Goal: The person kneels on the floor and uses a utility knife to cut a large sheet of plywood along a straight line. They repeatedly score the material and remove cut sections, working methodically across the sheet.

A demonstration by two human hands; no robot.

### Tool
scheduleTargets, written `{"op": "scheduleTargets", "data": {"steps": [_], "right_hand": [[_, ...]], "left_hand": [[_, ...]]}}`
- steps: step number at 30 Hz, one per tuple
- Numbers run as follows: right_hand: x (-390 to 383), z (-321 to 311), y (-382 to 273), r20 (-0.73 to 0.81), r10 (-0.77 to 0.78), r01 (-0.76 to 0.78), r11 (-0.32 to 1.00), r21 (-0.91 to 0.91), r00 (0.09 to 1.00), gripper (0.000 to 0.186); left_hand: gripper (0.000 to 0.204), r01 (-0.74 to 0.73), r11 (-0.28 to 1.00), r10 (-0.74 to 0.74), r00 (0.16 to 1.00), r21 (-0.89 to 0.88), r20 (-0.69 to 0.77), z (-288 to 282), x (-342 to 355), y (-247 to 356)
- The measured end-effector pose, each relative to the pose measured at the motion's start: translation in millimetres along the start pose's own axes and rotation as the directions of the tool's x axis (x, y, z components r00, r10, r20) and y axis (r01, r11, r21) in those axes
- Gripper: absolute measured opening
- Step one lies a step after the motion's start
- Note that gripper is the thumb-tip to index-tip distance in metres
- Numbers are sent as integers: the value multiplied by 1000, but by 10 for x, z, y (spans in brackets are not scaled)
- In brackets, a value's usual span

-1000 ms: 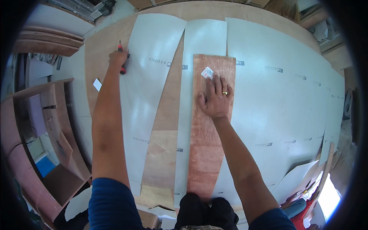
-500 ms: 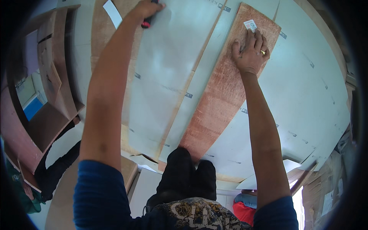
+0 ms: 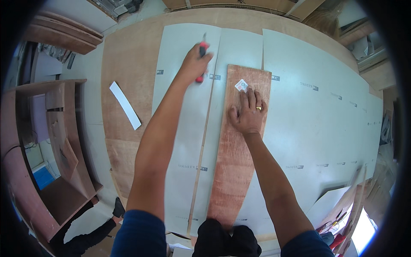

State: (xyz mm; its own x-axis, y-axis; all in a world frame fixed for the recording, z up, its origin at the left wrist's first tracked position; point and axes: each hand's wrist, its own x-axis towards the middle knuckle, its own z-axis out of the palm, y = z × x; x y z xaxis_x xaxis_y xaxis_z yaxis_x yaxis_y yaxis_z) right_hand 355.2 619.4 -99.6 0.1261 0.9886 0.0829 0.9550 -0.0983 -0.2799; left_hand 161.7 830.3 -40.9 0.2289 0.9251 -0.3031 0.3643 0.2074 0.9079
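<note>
My left hand (image 3: pixel 196 65) is closed around a utility knife (image 3: pixel 200 79) with a red and black handle, its blade pointing away from me. It is over a pale laminate sheet (image 3: pixel 182 128), left of a long reddish-brown plywood strip (image 3: pixel 233 171). My right hand (image 3: pixel 249 115), with a ring on one finger, lies flat with spread fingers on that strip. Its fingertips touch or nearly touch a small white sticker (image 3: pixel 241 85) near the strip's far end. The strip runs from my knees away over the pale sheets.
A narrow white offcut (image 3: pixel 125 106) lies on bare brown plywood (image 3: pixel 124 145) at the left. Another wide pale sheet (image 3: pixel 317 124) spreads to the right. A wooden cabinet frame (image 3: pixel 70 171) stands far left, with another person's leg (image 3: pixel 92 235) beside it. Stacked boards (image 3: pixel 64 34) sit behind.
The view has shifted, showing more of the far side. My left hand, with the knife, appears closer to the strip's far end, and the blade now shows. My right hand stays on the strip.
</note>
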Motion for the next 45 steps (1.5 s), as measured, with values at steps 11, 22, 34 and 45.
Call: {"op": "scheduleTargets", "data": {"steps": [11,22,34,45], "right_hand": [[38,10,-46,-28,3,-1,998,62,1000,64],[24,-9,-68,-37,-7,11,996,91,999,62],[15,-33,-45,-18,10,-7,990,138,1000,63],[8,-12,-48,-46,-1,8,989,151,999,62]], "left_hand": [[28,206,971,-194,976,-125,98,209,1038,-44],[33,9,817,85,987,577,-136,479,1072,-41],[35,108,705,-1,989,701,-151,649,1072,187],[38,-12,537,86,995,843,-41,684,1109,240]]}}
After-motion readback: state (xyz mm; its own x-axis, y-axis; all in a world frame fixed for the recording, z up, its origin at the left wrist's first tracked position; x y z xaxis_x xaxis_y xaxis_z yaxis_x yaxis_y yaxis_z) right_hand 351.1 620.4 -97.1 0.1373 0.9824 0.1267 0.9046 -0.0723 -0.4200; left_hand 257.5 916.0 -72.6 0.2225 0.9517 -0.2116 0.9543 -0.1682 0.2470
